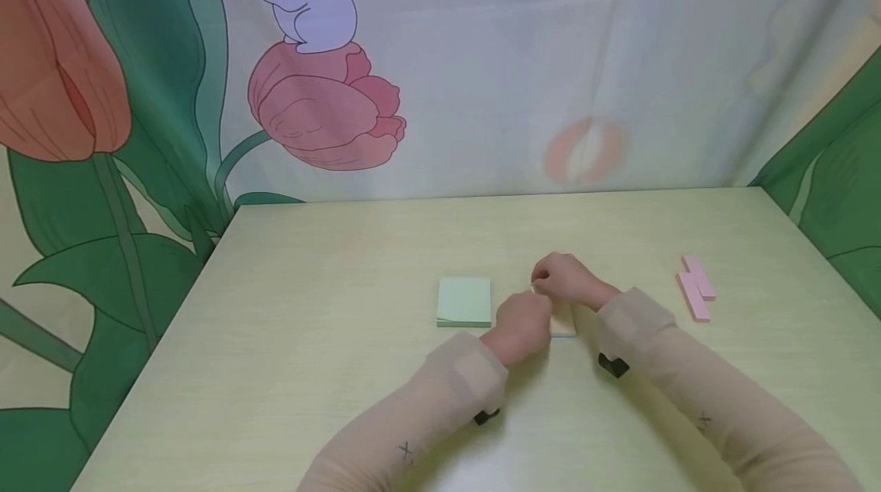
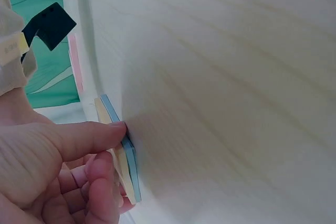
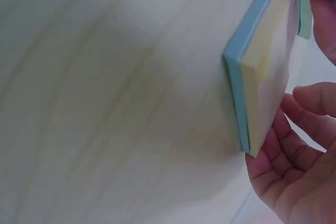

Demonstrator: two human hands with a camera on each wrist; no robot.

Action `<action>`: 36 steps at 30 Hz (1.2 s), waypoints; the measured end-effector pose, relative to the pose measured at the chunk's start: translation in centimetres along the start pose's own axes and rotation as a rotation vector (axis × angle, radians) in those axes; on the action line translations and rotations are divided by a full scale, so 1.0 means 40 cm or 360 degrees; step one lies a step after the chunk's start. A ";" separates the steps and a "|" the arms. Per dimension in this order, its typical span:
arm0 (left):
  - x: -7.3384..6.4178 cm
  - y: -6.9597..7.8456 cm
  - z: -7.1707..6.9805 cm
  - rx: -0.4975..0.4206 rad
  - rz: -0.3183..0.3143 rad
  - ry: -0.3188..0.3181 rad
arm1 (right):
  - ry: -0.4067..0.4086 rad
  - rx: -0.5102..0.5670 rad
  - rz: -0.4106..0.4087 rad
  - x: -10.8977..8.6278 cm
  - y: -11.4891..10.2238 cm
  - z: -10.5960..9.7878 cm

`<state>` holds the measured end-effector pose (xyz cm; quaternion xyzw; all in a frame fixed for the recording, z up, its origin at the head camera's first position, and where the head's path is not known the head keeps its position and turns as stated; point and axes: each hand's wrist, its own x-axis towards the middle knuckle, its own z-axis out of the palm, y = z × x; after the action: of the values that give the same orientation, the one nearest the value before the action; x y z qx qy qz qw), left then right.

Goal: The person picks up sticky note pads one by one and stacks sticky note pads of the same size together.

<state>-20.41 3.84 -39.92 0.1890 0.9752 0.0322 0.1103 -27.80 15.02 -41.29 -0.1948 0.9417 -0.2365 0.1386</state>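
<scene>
Between the two hands lies a cream-yellow sticky note pad (image 3: 254,93) on top of a blue one (image 3: 238,98); the head view shows only a corner of this stack. The left hand (image 1: 525,324) holds the stack's near left side, its thumb pressing the blue edge in the left wrist view. Curled over the far side, the right hand (image 1: 567,278) has fingertips touching the pads' edge, thumb and forefinger close together near the top sheet. Its exact grip is partly hidden. Left of the hands sits a green sticky note pad (image 1: 464,301).
Two pink strip-shaped pads (image 1: 697,288) lie side by side on the right of the pale wooden table (image 1: 310,369). Behind the table hangs a cloth (image 1: 482,94) printed with flowers and a white animal. Black wrist-worn devices (image 1: 614,364) show below both cuffs.
</scene>
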 end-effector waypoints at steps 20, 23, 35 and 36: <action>0.002 0.010 0.006 0.0079 0.0010 0.0048 | -0.0004 -0.0018 -0.0043 0.000 0.012 0.011; -0.002 0.009 0.003 0.0072 0.0014 0.0053 | -0.0002 -0.0004 -0.0048 -0.003 0.009 0.012; -0.007 -0.003 0.002 -0.0059 0.0016 0.0015 | 0.0124 0.0027 0.0021 -0.015 0.005 0.007; -0.006 -0.008 0.003 -0.0086 0.0017 0.0003 | 0.0165 0.0038 0.0066 -0.019 0.004 0.004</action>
<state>-20.27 3.47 -40.01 0.1910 0.9731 0.0592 0.1144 -27.12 15.44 -41.38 -0.1611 0.9486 -0.2547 0.0970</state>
